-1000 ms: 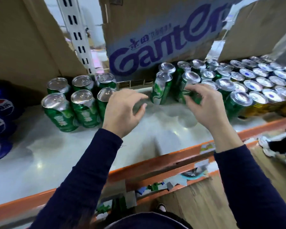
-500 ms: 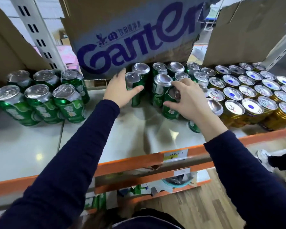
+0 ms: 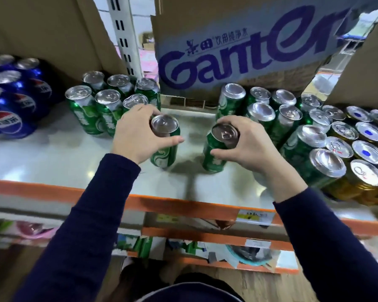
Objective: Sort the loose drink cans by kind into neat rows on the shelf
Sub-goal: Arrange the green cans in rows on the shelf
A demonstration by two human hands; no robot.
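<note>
My left hand (image 3: 133,136) grips a green can (image 3: 165,147) over the middle of the pale shelf (image 3: 52,158), just right of a neat block of several green cans (image 3: 100,105). My right hand (image 3: 251,144) grips a second green can (image 3: 216,149), tilted, a little to the right. Behind and right of it stands a loose cluster of green cans (image 3: 262,112). Gold cans (image 3: 367,153) with silver lids fill the far right. Blue Pepsi cans (image 3: 9,105) sit at the far left.
A cardboard box printed "Ganten" (image 3: 238,44) stands at the back of the shelf, with brown cardboard sheets (image 3: 42,29) on both sides. A white slotted upright (image 3: 123,33) rises at the back left. The orange shelf edge (image 3: 183,205) runs along the front, with a lower shelf beneath.
Both hands closed on green cans from the right cluster and carried them leftward toward the neat green block. The view swung left, bringing the Pepsi cans back in.
</note>
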